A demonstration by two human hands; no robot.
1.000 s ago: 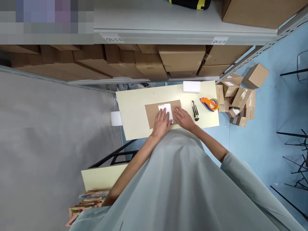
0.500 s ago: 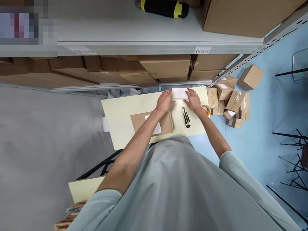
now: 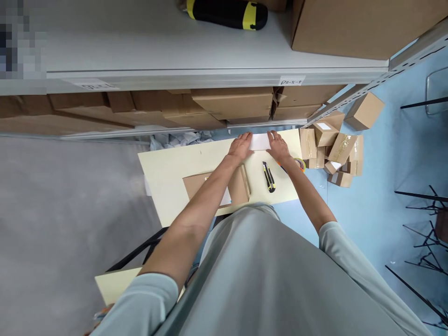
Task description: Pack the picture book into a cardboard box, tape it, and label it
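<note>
A small white rectangular box [image 3: 260,142] lies at the far edge of the pale yellow tabletop [image 3: 168,177]. My left hand [image 3: 241,147] presses on its left end, and my right hand [image 3: 278,145] holds the right end, fingers curved along the sides. Nearer to me lies a black and yellow box cutter [image 3: 269,177]. A brown cardboard box [image 3: 241,184] with a white label sits below my left forearm, which partly covers it. Beside my right forearm is a roll of tape [image 3: 300,164], partly hidden.
Above the table runs a grey shelf [image 3: 157,51] with a large black and yellow tool [image 3: 226,13] and a carton [image 3: 350,28]. More cartons [image 3: 231,102] fill the level underneath. Several small boxes [image 3: 343,147] are heaped on the blue floor at right; black metal legs stand beyond.
My right hand has moved in against the white box, and both hands now close on its ends. The view has tilted slightly, so the table appears lower.
</note>
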